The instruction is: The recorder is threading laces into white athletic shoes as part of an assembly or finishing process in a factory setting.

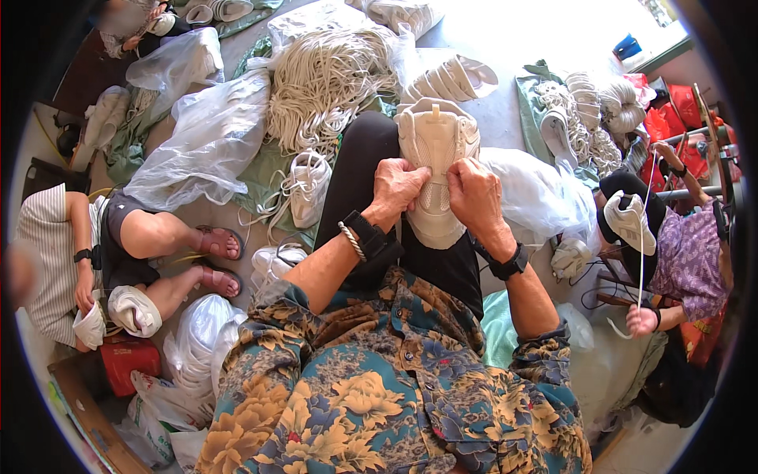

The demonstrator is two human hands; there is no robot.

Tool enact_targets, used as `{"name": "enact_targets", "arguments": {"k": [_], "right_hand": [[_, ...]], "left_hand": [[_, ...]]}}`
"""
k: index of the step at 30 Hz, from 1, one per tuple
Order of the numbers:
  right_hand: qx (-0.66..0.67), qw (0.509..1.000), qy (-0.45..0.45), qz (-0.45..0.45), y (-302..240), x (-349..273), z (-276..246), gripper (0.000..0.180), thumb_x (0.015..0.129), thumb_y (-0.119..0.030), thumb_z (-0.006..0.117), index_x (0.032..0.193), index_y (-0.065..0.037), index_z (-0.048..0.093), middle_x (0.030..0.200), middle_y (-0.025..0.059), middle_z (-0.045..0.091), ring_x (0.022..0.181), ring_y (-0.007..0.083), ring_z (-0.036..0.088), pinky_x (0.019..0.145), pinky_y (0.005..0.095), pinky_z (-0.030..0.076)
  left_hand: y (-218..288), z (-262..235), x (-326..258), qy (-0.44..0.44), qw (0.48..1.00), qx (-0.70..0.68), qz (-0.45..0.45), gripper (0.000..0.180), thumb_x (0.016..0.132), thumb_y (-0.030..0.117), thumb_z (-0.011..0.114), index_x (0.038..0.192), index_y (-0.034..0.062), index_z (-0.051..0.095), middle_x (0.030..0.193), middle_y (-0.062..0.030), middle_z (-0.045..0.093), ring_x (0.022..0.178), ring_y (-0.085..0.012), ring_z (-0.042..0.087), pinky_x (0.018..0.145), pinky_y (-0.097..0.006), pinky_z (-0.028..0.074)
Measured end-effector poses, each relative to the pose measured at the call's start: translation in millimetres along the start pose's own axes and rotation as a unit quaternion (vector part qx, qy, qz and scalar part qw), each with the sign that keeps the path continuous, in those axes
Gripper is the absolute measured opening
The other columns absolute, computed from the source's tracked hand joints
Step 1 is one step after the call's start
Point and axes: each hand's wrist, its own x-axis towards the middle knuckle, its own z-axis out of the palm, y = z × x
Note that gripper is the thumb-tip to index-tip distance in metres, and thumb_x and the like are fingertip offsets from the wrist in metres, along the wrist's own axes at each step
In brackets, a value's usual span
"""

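A cream-white sneaker point(433, 138) lies on my lap, toe pointing away from me. My left hand point(397, 188) pinches its upper on the left side of the lacing area. My right hand point(474, 193) grips the same area from the right. Both hands meet over the middle of the shoe. The fingertips hide whatever lace they may hold. Each wrist carries a black band, and the left one also has a twisted bracelet.
A big pile of cream laces point(324, 83) lies ahead. Loose white sneakers point(306, 188) and plastic bags point(207, 138) cover the floor. A seated person point(118, 253) works at my left. Another person point(679, 253) at my right laces a shoe point(629, 223).
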Motion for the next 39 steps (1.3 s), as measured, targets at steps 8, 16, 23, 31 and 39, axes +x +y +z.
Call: {"name": "enact_targets", "arguments": {"k": [8, 16, 23, 31, 39], "right_hand": [[0.070, 0.995, -0.047, 0.059, 3, 6, -8, 0.009, 0.075, -0.008, 0.056, 0.070, 0.001, 0.055, 0.070, 0.0186, 0.058, 0.067, 0.0364, 0.059, 0.061, 0.0434, 0.045], [-0.037, 0.996, -0.082, 0.009, -8, 17, -14, 0.012, 0.074, -0.009, 0.054, 0.068, 0.001, 0.055, 0.070, 0.0204, 0.059, 0.069, 0.0386, 0.058, 0.062, 0.0455, 0.045], [0.055, 0.992, -0.106, 0.043, 3, 16, -11, 0.012, 0.075, -0.010, 0.055, 0.072, 0.002, 0.056, 0.067, 0.0203, 0.059, 0.067, 0.0369, 0.060, 0.061, 0.0436, 0.046], [0.108, 0.990, -0.080, 0.053, 2, 9, -11, 0.009, 0.075, -0.008, 0.057, 0.076, -0.001, 0.061, 0.071, 0.0172, 0.060, 0.069, 0.0330, 0.061, 0.064, 0.0382, 0.047], [-0.004, 0.994, -0.109, 0.011, -14, 19, -14, 0.008, 0.074, -0.002, 0.052, 0.078, 0.000, 0.058, 0.080, 0.0181, 0.060, 0.076, 0.0355, 0.059, 0.068, 0.0425, 0.046]], "left_hand": [[6, -6, 3, -0.054, 0.998, -0.033, -0.028, 0.021, 0.072, 0.014, 0.066, 0.061, -0.0005, 0.056, 0.048, -0.0040, 0.051, 0.032, -0.0097, 0.045, 0.030, -0.022, 0.034], [7, 1, 5, -0.002, 0.999, -0.003, -0.032, 0.019, 0.065, 0.012, 0.065, 0.058, -0.0030, 0.057, 0.048, -0.0064, 0.053, 0.032, -0.0119, 0.046, 0.031, -0.025, 0.037], [5, -2, 4, -0.021, 0.999, 0.004, -0.033, 0.019, 0.073, 0.014, 0.064, 0.061, 0.0006, 0.057, 0.049, -0.0029, 0.051, 0.032, -0.0088, 0.045, 0.028, -0.020, 0.032], [6, -1, 4, -0.016, 0.999, 0.011, -0.031, 0.018, 0.073, 0.013, 0.064, 0.062, 0.0008, 0.057, 0.049, -0.0025, 0.051, 0.032, -0.0086, 0.045, 0.028, -0.020, 0.032], [6, -4, 4, -0.033, 0.999, 0.005, -0.034, 0.019, 0.074, 0.015, 0.064, 0.063, 0.0013, 0.056, 0.051, -0.0019, 0.052, 0.034, -0.0088, 0.046, 0.030, -0.021, 0.033]]}}
